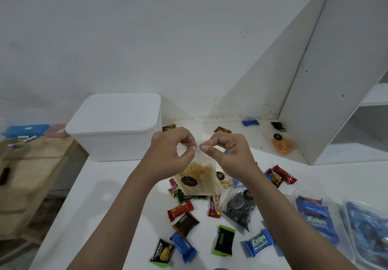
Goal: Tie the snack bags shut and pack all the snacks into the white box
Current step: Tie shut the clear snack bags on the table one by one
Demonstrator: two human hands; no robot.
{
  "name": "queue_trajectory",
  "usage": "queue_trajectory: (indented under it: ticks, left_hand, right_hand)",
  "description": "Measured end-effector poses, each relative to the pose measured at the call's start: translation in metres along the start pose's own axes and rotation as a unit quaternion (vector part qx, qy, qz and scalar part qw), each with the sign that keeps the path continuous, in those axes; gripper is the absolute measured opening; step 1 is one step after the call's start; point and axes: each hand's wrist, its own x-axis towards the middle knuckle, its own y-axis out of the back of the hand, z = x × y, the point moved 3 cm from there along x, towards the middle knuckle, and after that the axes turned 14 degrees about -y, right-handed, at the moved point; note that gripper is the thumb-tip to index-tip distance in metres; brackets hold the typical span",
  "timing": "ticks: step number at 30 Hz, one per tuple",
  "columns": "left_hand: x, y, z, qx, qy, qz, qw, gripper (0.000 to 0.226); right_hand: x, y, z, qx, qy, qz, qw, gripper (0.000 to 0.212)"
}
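Observation:
A clear snack bag [198,177] of yellow chips with a black sticker hangs above the white table. My left hand [171,153] and my right hand [227,154] each pinch its top edge, thumb against fingers, almost touching each other. The white box [114,127] stands behind my left hand with its lid on. Below the bag lie a clear bag of dark round cookies [239,208] and several wrapped snacks, among them a red bar [180,210] and a blue Kalpa pack [259,242]. A bag of orange snacks [282,144] lies at the back right.
Two clear plastic tubs [315,213] with blue packs sit at the right edge. A white shelf unit [346,101] rises at the right. A wooden bench [27,175] with markers and a blue case [26,130] stands left of the table.

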Motion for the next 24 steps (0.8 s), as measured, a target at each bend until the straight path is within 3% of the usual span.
queue_trajectory:
  ticks: [3,8,10,13,16,19,24]
  left_hand:
    - [0.0,0.0,-0.007,-0.001,0.029,-0.009,1.0,0.006]
    - [-0.006,0.006,-0.031,-0.001,0.119,-0.05,0.992,0.01]
    - [-0.007,0.007,-0.034,-0.033,0.133,-0.035,0.99,0.01]
    - [-0.004,0.0,-0.03,-0.086,0.139,-0.013,0.986,0.01]
    - [0.0,-0.011,-0.026,-0.131,0.127,-0.005,0.983,0.018]
    - [0.003,-0.022,-0.025,-0.141,0.122,-0.004,0.982,0.016]
    - [-0.005,-0.043,-0.026,-0.103,0.19,0.075,0.973,0.036]
  right_hand:
    - [0.001,0.005,0.003,-0.006,-0.019,-0.002,1.0,0.006]
    - [0.001,0.021,0.011,0.083,-0.101,0.016,0.991,0.01]
    - [0.0,0.026,0.012,0.067,-0.129,-0.002,0.989,0.003]
    - [-0.003,0.028,0.013,-0.01,-0.16,-0.061,0.985,0.02]
    - [-0.007,0.023,0.013,-0.082,-0.163,-0.108,0.977,0.012]
    - [-0.013,0.018,0.015,-0.065,-0.172,-0.13,0.974,0.01]
    - [-0.018,0.014,0.026,0.031,-0.238,-0.062,0.969,0.013]
